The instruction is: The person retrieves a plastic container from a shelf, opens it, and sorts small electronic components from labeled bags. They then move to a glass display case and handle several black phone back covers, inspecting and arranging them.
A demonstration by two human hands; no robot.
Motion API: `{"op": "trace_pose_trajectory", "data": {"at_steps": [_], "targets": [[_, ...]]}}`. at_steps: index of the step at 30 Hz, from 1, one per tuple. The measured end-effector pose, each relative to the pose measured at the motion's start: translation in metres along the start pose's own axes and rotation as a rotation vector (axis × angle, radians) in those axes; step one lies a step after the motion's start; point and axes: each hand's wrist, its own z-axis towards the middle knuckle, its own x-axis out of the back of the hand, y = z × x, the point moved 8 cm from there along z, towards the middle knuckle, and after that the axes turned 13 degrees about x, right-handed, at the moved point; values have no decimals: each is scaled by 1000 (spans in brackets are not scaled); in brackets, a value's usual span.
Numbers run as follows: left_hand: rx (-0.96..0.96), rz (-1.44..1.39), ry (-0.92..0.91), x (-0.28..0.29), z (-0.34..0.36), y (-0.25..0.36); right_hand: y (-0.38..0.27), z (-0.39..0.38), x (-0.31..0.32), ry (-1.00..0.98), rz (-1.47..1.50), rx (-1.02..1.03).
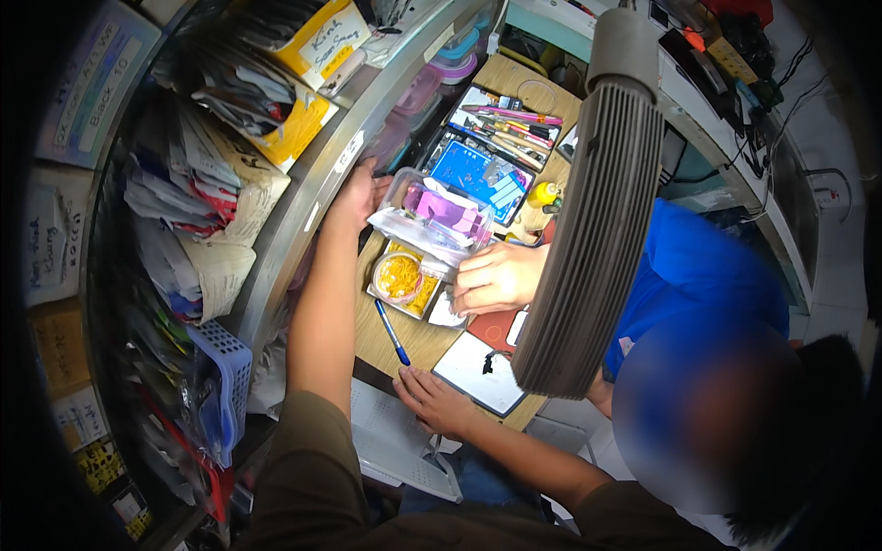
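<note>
Two bare hands at a wooden table (367, 347), with places given from the clear box (418, 232), through which a purple packet (447, 210) shows. The left hand (361, 195) is just left of the clear box, fingers partly bent and partly hidden; whether it grips anything cannot be told. The right hand (436, 401) lies well below the clear box, palm down, fingers loosely spread and apparently holding nothing, the fingertips just beside a blue pen (392, 332), itself below the box. A co-worker's hand (501, 277), fingers bent, is at the clear box's lower right; its grip is unclear. Just below the clear box is a round tub (398, 300) of yellow bands (401, 274); to its right, a yellow bottle (544, 194)
</note>
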Motion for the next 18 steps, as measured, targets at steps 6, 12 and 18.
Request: {"op": "trace_pose_trajectory", "data": {"at_steps": [6, 12, 18], "targets": [[-435, 361, 221, 47, -116, -41, 0, 5, 4, 49, -52, 2], [-785, 607, 543, 99, -242, -140, -5, 1, 4, 117, -99, 4], [-674, 679, 745, 181, -314, -244, -6, 1, 10, 169, -113, -7]]}}
